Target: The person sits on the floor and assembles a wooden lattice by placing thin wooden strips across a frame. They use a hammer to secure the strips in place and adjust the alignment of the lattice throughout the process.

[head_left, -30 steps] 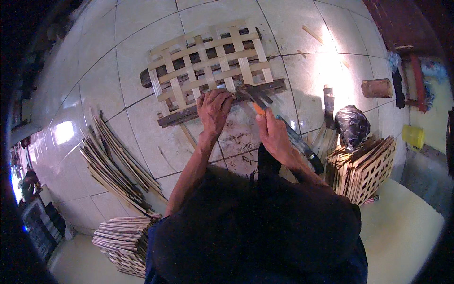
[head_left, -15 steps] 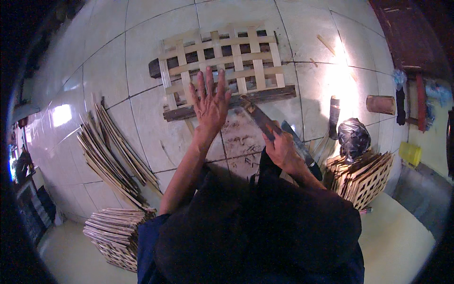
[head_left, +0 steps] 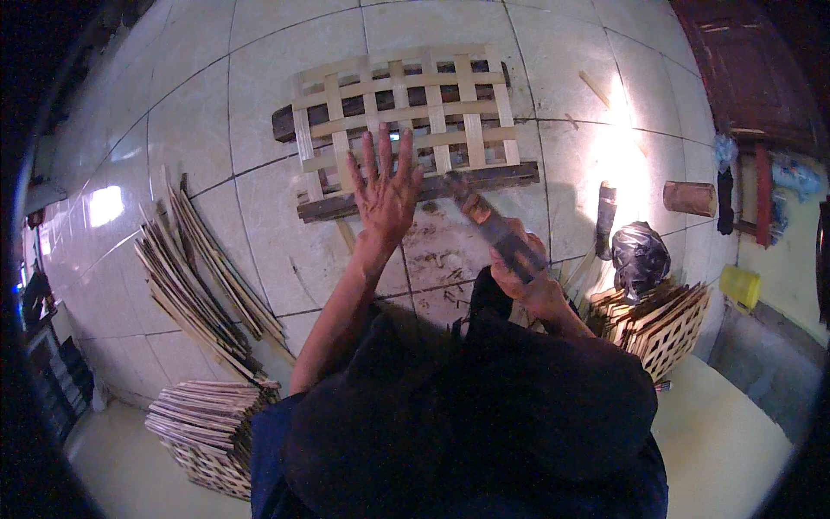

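A woven lattice of pale bamboo strips (head_left: 471,130) lies on the floor ahead of me, over dark wooden bars. The near bar (head_left: 497,176) runs along its front edge. My left hand (head_left: 385,195) lies flat on the lattice's near left part, fingers spread and holding nothing. My right hand (head_left: 527,277) is closed round a long, dark, flat tool (head_left: 510,242) with a brownish, wood-like part toward its far end. Motion blurs this tool, so its exact kind is unclear. Its far end points at the near bar, right of my left hand.
Loose bamboo strips (head_left: 203,277) lie at the left, with a stack of woven panels (head_left: 203,437) nearer me. Another panel stack (head_left: 666,333) stands at the right, beside a black plastic-wrapped bundle (head_left: 640,259), a dark cylinder (head_left: 607,216) and a brown cylinder (head_left: 689,198).
My right hand and its tool have shifted slightly right and toward me, and the tool's far end has drawn back. The left hand stays in place on the lattice.
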A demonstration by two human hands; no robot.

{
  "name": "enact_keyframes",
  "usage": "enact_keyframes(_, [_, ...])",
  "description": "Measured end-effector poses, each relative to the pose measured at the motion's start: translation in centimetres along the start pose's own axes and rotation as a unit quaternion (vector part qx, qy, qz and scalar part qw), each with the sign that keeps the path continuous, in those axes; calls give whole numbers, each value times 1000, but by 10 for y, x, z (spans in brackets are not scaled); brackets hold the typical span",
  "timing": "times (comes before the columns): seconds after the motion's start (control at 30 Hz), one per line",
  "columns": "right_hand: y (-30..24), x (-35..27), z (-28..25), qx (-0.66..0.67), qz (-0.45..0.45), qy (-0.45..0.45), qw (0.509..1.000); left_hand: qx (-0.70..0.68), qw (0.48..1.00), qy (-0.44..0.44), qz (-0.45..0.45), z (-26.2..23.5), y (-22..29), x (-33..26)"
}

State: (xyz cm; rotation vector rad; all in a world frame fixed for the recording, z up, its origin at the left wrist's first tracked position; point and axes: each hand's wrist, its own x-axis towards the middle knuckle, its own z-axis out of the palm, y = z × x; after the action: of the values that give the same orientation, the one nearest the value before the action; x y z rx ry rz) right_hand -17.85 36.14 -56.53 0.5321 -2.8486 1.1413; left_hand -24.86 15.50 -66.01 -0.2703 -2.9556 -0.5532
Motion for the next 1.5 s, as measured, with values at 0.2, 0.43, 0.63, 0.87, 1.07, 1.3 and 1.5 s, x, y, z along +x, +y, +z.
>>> enact_keyframes(0.2, [28, 15, 20, 6, 241, -71, 968, 7, 1000, -15, -13, 5, 0, 0])
enact_keyframes(0.43, [28, -7, 27, 0, 83, -24, 996, 22, 1000, -17, -5, 6, 0, 0])
enact_keyframes(0.63, [19, -4, 32, 38, 131, -9, 991, 17, 1000, -19, -5, 1, 0, -5])
enact_keyframes(0.87, [20, -1, 19, 36, 232, 16, 972, 10, 1000, 9, -8, 6, -3, 1])
enact_keyframes(1.07, [27, -38, 2, 47, 293, 95, 950, -153, 981, 62, 97, -4, 17, -42])
enact_keyframes(1.3, [35, -71, -6, 57, 347, 59, 934, -255, 927, -156, 226, 37, 15, -136])
enact_keyframes(1.5, [31, -75, 6, 47, 350, 71, 933, -233, 923, -124, 281, 45, 29, -152])
